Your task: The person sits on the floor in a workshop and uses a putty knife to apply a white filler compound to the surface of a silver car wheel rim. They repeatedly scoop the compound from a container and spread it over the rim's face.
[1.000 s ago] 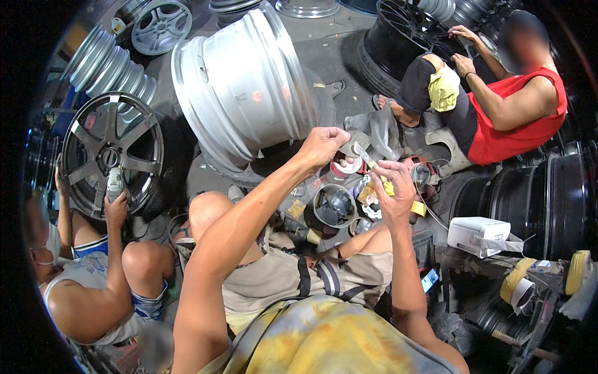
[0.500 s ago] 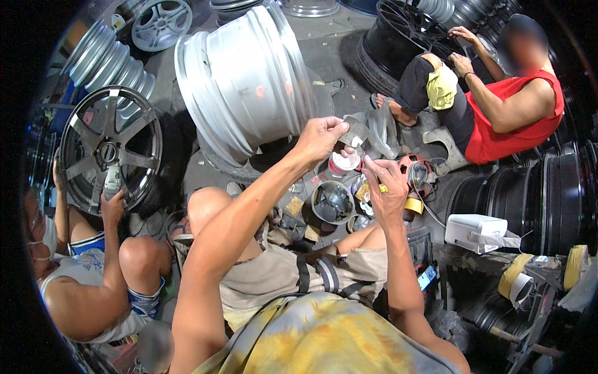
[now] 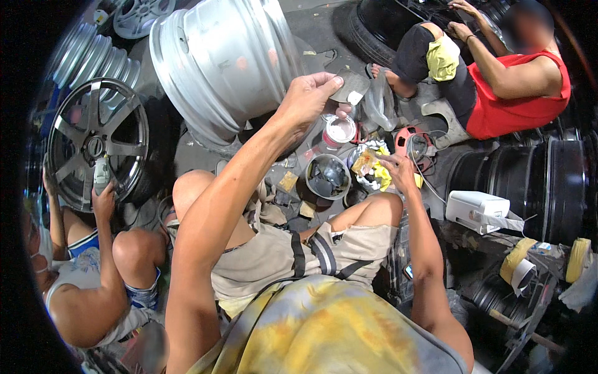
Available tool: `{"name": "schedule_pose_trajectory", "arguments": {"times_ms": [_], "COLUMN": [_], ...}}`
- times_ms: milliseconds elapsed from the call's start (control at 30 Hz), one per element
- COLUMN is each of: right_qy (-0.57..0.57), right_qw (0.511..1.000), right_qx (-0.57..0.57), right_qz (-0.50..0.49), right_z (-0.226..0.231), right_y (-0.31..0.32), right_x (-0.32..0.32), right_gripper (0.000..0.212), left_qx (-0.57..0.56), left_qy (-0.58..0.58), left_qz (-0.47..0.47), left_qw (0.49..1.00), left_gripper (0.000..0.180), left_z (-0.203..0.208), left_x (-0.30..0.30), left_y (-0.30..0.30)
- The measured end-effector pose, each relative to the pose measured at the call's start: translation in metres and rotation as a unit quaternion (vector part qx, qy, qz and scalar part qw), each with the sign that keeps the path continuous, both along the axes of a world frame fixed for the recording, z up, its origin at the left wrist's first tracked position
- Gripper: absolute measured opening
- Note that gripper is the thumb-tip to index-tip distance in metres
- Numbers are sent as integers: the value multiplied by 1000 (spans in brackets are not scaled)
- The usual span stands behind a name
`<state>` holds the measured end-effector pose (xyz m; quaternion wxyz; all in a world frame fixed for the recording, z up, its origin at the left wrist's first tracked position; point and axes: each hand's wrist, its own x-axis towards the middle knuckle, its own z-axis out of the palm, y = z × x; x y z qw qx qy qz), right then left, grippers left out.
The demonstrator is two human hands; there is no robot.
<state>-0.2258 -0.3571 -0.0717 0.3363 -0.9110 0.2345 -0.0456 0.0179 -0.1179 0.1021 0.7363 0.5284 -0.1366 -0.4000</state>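
The left hand [image 3: 306, 100] is raised in front of the person, fingers and thumb pinched on the edge of a thin grey disc [image 3: 349, 87], which it holds tilted just above a small open can of pale paste [image 3: 340, 131]. The right hand [image 3: 397, 172] is lower and to the right, fingers closed on a small yellowish scrap [image 3: 364, 162] beside a heap of yellow and white rags [image 3: 377, 177]. Between the two hands, on the floor, stands a round metal bowl [image 3: 327, 176] with dark contents. The person sits with bare knees drawn up, in pale shorts. Directly beyond the left hand, a large silver wheel rim [image 3: 224, 59] stands on edge. To the left, another person's hand [image 3: 103, 201] works a tool against a dark spoked alloy wheel [image 3: 96, 143]. At upper right a person in a red vest [image 3: 514, 103] sits among black tyres [image 3: 374, 25]. A white box-shaped device [image 3: 476, 209] lies at right, near rolls of yellow tape [image 3: 579, 258].
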Motion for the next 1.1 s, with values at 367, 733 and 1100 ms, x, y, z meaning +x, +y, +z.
{"name": "schedule_pose_trajectory", "arguments": {"times_ms": [367,733,1100], "right_qy": [69,126,122], "right_qw": [990,980,913], "right_qx": [-112,-133,359], "right_qz": [45,72,-149], "right_z": [-95,-111,-97], "right_y": [-42,-43,-48], "right_x": [-9,-5,-18], "right_gripper": [22,19,31], "left_qx": [38,48,56], "left_qy": [-37,-49,-83], "left_qz": [23,6,0], "left_qw": [998,998,995], "left_gripper": [26,29,25], "left_z": [5,2,4], "left_x": [6,6,5], "left_y": [23,20,19]}}
